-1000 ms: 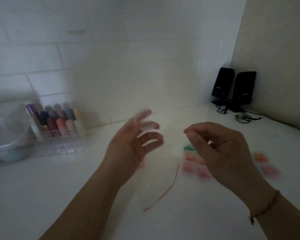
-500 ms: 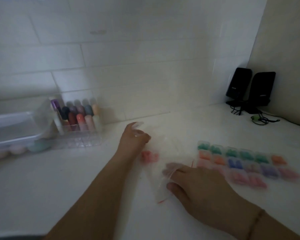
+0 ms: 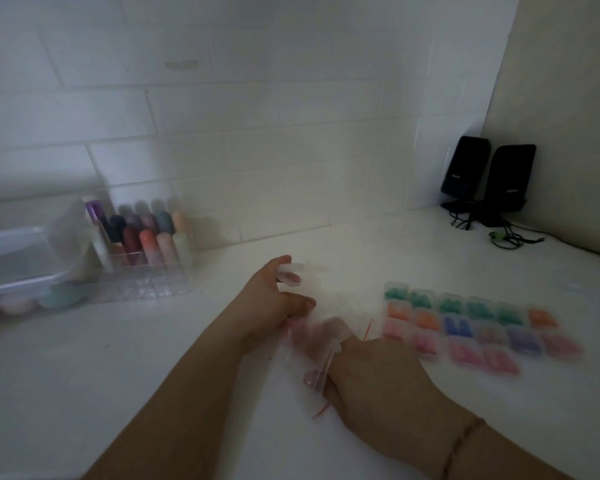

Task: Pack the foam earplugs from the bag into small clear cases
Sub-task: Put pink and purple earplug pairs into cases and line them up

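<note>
Head view
bag [image 3: 321, 355]: lying flat, long axis running toward the filled cases [image 3: 478, 327] on its right.
right hand [image 3: 371, 368]: fingers inside the bag; curl not discernible.
left hand [image 3: 274, 299]: pinching a clear case [image 3: 290, 273], nearer the pink earplugs [image 3: 297, 329].

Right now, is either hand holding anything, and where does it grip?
The left hand pinches a small clear case in its fingertips. The right hand holds the clear bag at its open edge, fingers apparently inside.
</note>
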`<state>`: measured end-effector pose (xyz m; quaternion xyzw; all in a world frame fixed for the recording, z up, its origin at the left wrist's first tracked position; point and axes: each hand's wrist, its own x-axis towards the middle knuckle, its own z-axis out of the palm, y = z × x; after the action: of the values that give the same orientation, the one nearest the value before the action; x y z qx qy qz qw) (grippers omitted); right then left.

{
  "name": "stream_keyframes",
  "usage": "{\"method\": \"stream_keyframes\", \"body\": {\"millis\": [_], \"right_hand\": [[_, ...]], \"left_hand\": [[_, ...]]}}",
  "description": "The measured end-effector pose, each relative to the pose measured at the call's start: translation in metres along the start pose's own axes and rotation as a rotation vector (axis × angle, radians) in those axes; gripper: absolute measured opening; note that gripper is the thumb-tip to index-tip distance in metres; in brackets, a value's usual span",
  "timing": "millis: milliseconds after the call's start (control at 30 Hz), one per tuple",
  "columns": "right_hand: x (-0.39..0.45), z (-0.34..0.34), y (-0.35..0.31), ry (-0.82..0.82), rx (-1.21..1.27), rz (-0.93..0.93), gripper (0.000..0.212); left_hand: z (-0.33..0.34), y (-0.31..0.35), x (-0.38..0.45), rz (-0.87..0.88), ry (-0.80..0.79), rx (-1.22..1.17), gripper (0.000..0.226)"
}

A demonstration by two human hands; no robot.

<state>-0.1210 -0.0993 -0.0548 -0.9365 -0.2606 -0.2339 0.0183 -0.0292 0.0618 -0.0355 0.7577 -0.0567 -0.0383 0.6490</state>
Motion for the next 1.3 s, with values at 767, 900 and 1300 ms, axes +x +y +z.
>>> {"method": "stream_keyframes", "body": {"millis": [767,900,1300], "right_hand": [[0.014,0.017,0.011,0.087,0.001,0.271,0.028],[0.013,0.009,0.014,0.194,-0.011,0.231,0.025],[0.001,-0.100,0.054,-0.335,0.672,0.325,0.008]], "left_hand": [[0.004,0.003,-0.002,-0.109,-0.335,-0.436,0.031],[0.002,0.005,-0.002,-0.084,-0.283,-0.439,0.041],[-0.001,0.004,0.001,-0.043,0.036,-0.111,0.036]]}}
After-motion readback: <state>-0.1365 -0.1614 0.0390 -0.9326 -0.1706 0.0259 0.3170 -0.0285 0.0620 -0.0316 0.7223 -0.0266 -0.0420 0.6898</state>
